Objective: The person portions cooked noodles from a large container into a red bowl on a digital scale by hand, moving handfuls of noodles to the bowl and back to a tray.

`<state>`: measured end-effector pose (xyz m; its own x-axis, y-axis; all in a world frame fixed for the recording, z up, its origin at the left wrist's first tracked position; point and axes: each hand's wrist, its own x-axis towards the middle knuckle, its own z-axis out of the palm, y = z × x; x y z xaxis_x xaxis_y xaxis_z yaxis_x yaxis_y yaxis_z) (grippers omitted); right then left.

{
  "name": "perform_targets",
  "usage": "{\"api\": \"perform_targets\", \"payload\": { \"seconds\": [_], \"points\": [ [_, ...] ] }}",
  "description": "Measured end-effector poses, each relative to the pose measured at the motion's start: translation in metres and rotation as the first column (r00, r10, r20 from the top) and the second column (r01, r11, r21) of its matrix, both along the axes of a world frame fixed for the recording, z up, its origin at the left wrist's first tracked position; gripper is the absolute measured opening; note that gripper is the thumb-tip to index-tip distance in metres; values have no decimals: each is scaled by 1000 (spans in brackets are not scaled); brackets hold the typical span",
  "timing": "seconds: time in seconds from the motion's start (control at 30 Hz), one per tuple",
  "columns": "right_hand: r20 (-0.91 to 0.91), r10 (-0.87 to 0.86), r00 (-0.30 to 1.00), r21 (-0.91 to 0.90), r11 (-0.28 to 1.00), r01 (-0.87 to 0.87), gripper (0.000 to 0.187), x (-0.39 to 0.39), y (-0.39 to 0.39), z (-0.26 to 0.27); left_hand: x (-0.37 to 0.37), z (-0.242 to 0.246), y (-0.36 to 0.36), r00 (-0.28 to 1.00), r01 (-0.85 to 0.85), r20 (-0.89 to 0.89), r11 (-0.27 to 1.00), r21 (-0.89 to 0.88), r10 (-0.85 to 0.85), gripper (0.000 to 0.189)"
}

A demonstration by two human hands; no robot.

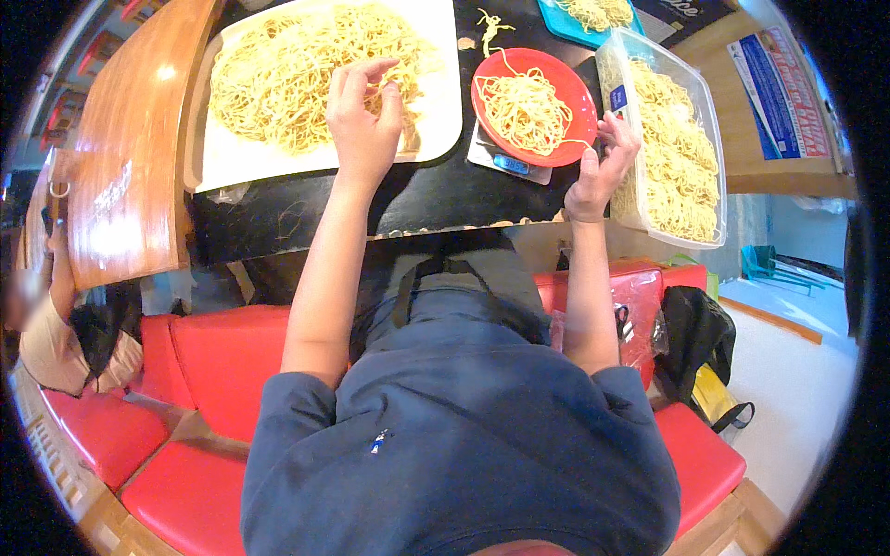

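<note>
My left hand (363, 118) hovers over the right part of a large white tray (438, 132) heaped with yellow noodles (278, 83). Its thumb and fingers are apart, with nothing seen between them. A red plate (580, 76) bearing a smaller pile of noodles (525, 111) rests on a digital kitchen scale (480, 149) with a lit display. My right hand (601, 174) is at the plate's lower right edge, fingers loosely apart. One noodle strand reaches over the rim towards its thumb; whether they touch is unclear. Just right of this hand, a clear plastic container (629, 201) holds portioned noodles (678, 160).
A teal tray (549, 21) with noodles lies at the far right of the black table (431, 201). Loose noodles (492, 29) lie behind the plate. A wooden table (132, 139) adjoins on the left. Red bench seats (229, 361) surround me; another person (52, 340) is at far left.
</note>
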<state>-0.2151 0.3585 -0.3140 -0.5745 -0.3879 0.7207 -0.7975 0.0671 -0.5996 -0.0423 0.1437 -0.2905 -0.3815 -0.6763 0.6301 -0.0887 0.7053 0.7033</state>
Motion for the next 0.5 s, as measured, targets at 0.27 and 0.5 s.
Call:
{"api": "perform_targets", "payload": {
  "seconds": [0.27, 0.5],
  "points": [
    [10, 6, 1000, -15, 1000, -6, 50, 0, -1, 2, -17, 13, 7, 981, 168, 106, 985, -47, -162, 17],
    [30, 21, 999, -53, 998, -20, 47, 1, -1, 1, -91, 38, -14, 797, 507, 411, 860, -57, -443, 29]
  ]
}}
